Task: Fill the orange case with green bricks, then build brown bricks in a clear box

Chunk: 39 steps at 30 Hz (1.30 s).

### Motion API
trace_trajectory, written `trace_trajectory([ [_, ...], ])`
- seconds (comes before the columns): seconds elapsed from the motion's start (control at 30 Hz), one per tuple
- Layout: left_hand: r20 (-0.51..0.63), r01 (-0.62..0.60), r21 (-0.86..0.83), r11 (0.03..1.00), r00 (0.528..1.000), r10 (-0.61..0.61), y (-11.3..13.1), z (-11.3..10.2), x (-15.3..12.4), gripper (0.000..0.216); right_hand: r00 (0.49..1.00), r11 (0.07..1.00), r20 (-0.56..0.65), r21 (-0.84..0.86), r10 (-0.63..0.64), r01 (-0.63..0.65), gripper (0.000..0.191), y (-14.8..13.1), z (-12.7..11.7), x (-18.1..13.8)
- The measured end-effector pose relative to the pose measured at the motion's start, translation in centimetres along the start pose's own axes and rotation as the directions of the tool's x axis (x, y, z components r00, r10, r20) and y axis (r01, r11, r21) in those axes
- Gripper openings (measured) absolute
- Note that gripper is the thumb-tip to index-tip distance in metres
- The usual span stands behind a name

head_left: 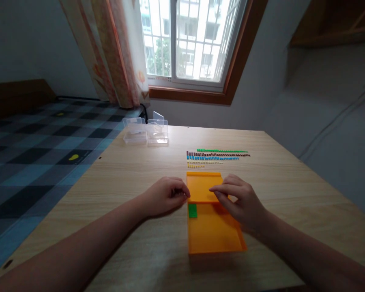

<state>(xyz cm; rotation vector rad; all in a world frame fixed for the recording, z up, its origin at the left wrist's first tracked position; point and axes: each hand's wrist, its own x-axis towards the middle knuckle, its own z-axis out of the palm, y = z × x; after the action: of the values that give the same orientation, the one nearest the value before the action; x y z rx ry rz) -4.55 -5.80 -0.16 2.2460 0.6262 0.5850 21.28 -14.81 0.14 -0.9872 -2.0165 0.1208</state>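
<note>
An orange plastic tray lies on the table in front of me, with a raised bar between its near and far sections. In the near section's upper left corner sits a green block patch. My left hand is curled closed, its fingertips at the tray's left edge by the bar; whatever they hold is hidden. Over the far section, my right hand has thumb and index finger pinched together, and any small thing between them is too small to name.
Beyond the tray lie rows of tiny pieces: green pieces, brown pieces, blue pieces, pale pieces and yellow pieces. Clear plastic boxes with raised lids stand at the table's back left. A checked bed adjoins the left side.
</note>
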Motion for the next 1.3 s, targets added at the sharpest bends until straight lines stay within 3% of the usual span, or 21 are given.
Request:
trace_trajectory([
  [0.1, 0.004, 0.000, 0.012, 1.000, 1.000, 0.000, -0.1, 0.0, 0.0, 0.014, 0.998, 0.995, -0.005, -0.082, -0.065, 0.064, 0.016, 0.2, -0.1, 0.2],
  [0.23, 0.013, -0.004, 0.008, 1.000, 1.000, 0.004, -0.1, 0.0, 0.1, 0.014, 0.978, 0.943, 0.078, -0.259, -0.195, 0.209, 0.018, 0.1, -0.9, 1.0],
  [0.33, 0.015, -0.004, -0.001, 1.000, 1.000, 0.004, 0.0, 0.0, 0.1, 0.014, 0.969, 0.898, 0.132, -0.364, -0.211, 0.245, 0.021, 0.9, -1.9, 2.6],
  [0.43, 0.000, -0.001, -0.022, 1.000, 1.000, 0.001, 0.0, 0.0, 0.2, 0.015, 0.978, 0.882, 0.206, -0.458, -0.017, 0.112, 0.025, 3.2, -2.4, 5.5],
  [0.53, -0.021, 0.028, -0.054, 0.998, 0.999, -0.029, -0.2, 0.0, 0.1, 0.015, 0.929, 0.834, 0.255, -0.543, 0.269, -0.093, 0.023, 6.7, -2.0, 9.0],
  [0.67, -0.064, 0.093, -0.104, 0.990, 0.993, -0.100, -0.4, -0.1, 0.1, 0.014, 0.881, 0.804, 0.266, -0.565, 0.392, -0.187, 0.019, 11.3, -0.3, 13.0],
  [0.77, -0.079, 0.119, -0.145, 0.982, 0.988, -0.131, -0.3, -0.2, 0.2, 0.014, 0.836, 0.786, 0.303, -0.577, 0.457, -0.221, 0.017, 13.3, 0.9, 14.8],
  [0.93, -0.073, 0.135, -0.187, 0.973, 0.986, -0.151, -0.4, -0.1, 0.2, 0.012, 0.773, 0.779, 0.378, -0.585, 0.509, -0.227, 0.023, 14.2, 1.9, 16.0],
  [1.3, -0.058, 0.177, -0.218, 0.960, 0.979, -0.193, -0.6, 0.2, 0.2, 0.011, 0.735, 0.790, 0.437, -0.573, 0.519, -0.217, 0.023, 14.4, 2.9, 16.4],
])
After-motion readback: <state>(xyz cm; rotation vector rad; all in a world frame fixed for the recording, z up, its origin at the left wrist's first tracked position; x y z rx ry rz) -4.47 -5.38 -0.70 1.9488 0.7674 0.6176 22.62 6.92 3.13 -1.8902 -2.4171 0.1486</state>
